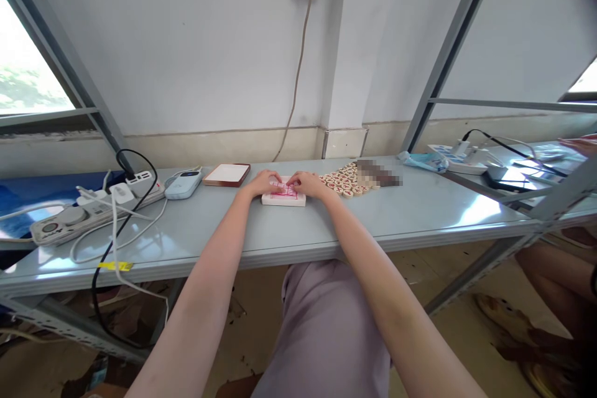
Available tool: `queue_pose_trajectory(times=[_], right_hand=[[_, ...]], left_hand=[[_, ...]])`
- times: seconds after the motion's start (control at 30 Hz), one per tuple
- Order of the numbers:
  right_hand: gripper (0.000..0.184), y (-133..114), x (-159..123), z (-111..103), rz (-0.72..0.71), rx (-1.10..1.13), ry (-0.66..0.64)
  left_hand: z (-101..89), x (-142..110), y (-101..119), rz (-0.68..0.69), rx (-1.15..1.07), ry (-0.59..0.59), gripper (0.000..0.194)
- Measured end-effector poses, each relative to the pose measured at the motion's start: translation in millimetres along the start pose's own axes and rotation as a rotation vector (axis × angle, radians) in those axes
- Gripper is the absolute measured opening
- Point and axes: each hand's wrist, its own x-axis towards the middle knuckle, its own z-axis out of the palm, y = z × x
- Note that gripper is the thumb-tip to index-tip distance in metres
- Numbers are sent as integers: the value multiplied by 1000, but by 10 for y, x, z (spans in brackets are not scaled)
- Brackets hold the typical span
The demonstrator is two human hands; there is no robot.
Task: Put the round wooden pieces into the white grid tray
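Note:
A small white box with a red-lined pattern on top [283,198] lies on the grey shelf-table [420,217]. My left hand [265,183] rests on its left part and my right hand [305,183] on its right part, fingers curled down and pressed onto the top. Whether anything is pinched in the fingers is hidden. A heap of round pale game pieces with red marks [342,180] lies just right of my right hand.
A flat white-and-red lid or case [227,175] lies left of the box, then a pale blue device [183,184] and a power strip with plugs and cables [93,208]. At right are another power strip [459,158], a phone [510,177] and another person's legs [559,280].

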Motion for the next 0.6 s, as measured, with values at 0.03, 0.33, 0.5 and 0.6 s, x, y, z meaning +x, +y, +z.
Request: queue_pose_trajectory(times=[0.03, 0.33, 0.5, 0.6], right_hand=[[34, 5, 6, 4, 1, -4, -3], [34, 42, 28, 45, -43, -71, 20], [28, 19, 14, 26, -21, -134, 54], [26, 0, 6, 12, 2, -147, 40]], left_hand=[[1, 2, -2, -11, 17, -4, 44], [-4, -9, 8, -97, 82, -19, 53], [-12, -14, 33, -105, 98, -21, 53], [-14, -8, 22, -124, 114, 13, 46]])
